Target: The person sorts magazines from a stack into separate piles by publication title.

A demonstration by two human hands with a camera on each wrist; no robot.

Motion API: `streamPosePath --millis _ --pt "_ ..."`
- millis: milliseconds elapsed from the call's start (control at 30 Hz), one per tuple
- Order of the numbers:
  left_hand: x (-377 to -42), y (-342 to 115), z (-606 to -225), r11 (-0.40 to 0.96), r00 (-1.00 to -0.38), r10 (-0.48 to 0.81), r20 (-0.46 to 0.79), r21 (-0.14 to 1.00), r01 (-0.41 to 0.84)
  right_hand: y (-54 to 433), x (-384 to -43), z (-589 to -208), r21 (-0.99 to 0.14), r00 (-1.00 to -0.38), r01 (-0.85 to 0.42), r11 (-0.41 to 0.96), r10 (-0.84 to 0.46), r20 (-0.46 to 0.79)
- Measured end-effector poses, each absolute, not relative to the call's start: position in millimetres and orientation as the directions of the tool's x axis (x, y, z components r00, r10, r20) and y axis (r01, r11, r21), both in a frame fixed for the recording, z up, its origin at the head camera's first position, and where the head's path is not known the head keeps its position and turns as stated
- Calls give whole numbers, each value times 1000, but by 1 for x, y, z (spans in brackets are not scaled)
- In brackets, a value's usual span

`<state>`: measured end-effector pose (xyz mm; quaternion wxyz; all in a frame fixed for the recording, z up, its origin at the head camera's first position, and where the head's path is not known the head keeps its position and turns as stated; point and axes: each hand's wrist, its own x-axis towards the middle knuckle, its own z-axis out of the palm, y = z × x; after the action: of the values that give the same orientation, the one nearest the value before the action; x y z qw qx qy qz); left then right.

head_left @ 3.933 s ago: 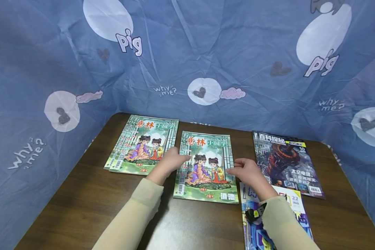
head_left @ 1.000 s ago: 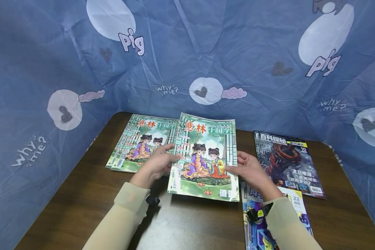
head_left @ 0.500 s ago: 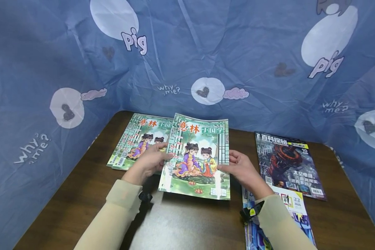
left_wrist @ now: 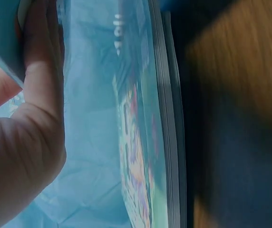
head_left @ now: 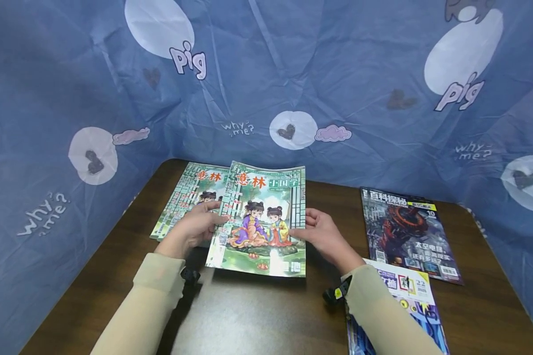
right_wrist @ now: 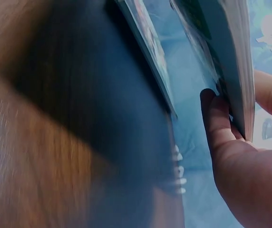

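Observation:
Both of my hands hold a green magazine (head_left: 262, 222) with two cartoon figures on its cover. It is raised off the table and partly hides a pile of matching magazines (head_left: 177, 199) at the left. My left hand (head_left: 191, 229) pinches its left edge, thumb on the cover. On the right edge my right hand (head_left: 326, 236) grips with the thumb on top. The right wrist view shows fingers under the magazine (right_wrist: 240, 71), well above the table. In the left wrist view, the pile (left_wrist: 143, 156) lies below the left hand (left_wrist: 26, 128).
A dark science magazine (head_left: 410, 236) lies on others at the right. Closer to me is a colourful magazine (head_left: 408, 296), partly under my right sleeve (head_left: 382, 305). The wooden table (head_left: 257, 315) meets a blue printed cloth (head_left: 248, 74) behind and at the sides.
Earlier the magazine lay on the table with my hands at its sides. Both hands have since lifted it and carried it left, so it covers more of the left pile.

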<state>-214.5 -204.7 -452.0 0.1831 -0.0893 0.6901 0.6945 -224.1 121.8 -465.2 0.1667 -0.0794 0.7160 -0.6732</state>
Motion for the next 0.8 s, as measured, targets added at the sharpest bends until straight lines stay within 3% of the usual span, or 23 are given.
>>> streamPosePath --millis 400,800 --pt "-223 -233 -451 144 -930 77 -358 927 -345 82 -235 -464 -992 -941 110 65 -314 -125" --pt "-231 -248 -449 243 -919 -57 -391 887 -393 49 -248 -469 -968 -941 150 200 -270 -202"
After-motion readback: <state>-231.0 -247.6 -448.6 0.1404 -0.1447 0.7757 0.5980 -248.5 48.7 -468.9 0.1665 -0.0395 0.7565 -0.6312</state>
